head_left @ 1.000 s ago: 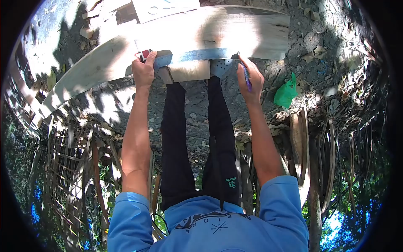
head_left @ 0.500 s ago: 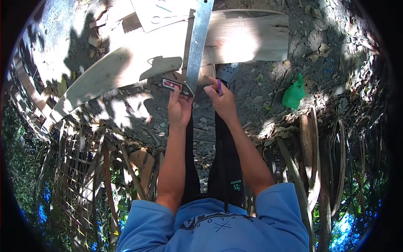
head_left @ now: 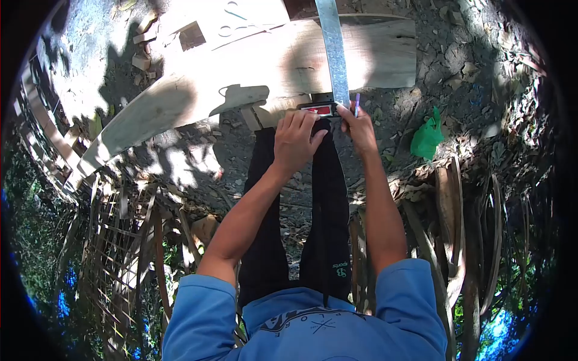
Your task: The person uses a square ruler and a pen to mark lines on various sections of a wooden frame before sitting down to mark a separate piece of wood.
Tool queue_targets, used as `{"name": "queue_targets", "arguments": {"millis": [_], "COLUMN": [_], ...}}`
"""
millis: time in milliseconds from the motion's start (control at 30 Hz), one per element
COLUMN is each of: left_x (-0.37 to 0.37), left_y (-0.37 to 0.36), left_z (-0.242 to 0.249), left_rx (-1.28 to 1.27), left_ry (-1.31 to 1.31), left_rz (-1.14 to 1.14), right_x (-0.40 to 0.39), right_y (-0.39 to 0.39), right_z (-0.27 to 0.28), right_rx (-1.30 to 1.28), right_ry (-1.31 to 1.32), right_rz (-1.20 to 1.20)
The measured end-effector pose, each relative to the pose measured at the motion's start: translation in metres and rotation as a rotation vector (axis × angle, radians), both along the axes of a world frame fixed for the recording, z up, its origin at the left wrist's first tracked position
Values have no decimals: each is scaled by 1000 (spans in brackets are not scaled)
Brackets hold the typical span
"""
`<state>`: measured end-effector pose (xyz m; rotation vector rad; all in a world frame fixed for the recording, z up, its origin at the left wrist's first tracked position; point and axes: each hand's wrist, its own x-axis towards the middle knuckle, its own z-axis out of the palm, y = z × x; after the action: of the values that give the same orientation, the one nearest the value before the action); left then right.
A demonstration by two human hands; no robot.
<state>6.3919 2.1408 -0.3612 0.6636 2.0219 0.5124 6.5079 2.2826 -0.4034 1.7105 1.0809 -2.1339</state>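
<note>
A try square (head_left: 335, 54) with a long metal blade and a dark handle with a red label lies across a pale, curved wooden board (head_left: 385, 57). Its handle sits at the board's near edge. My left hand (head_left: 294, 141) has its fingers on the handle, its thumb stretched out to the right. My right hand (head_left: 361, 129) is closed around a slim purple pen (head_left: 357, 105), which points upward. The thumb and fingertips of that hand touch the square's corner, where blade and handle meet.
Scissors (head_left: 232, 27) lie on a white sheet beyond the board. A green plastic bag (head_left: 427, 137) is on the ground at right. Wood offcuts (head_left: 142, 61) lie at the far left. Branches and sticks (head_left: 448, 228) line the near side, behind my legs.
The square has swung and shifted right, and its handle is now against the board's near edge. My left hand has moved right along with it, and my right hand has come to its corner.
</note>
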Motion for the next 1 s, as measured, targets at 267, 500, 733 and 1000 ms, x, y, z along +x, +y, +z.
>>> {"name": "queue_targets", "arguments": {"millis": [267, 500, 733, 1000], "left_x": [-70, -73, -73, -71], "left_y": [50, 50, 58, 59], "left_z": [-42, -58, -64, -69], "left_rx": [238, 375, 375, 384], "left_ry": [449, 435, 395, 391], "left_rz": [-777, -788, -816, -820], "right_x": [-17, -19, -15, -8], "right_y": [2, -1, -7, 1], "right_z": [-16, -14, -11, -17], "right_rx": [-39, 36, 0, -5], "right_ry": [43, 148, 110, 109], "right_rz": [29, -48, -156, -60]}}
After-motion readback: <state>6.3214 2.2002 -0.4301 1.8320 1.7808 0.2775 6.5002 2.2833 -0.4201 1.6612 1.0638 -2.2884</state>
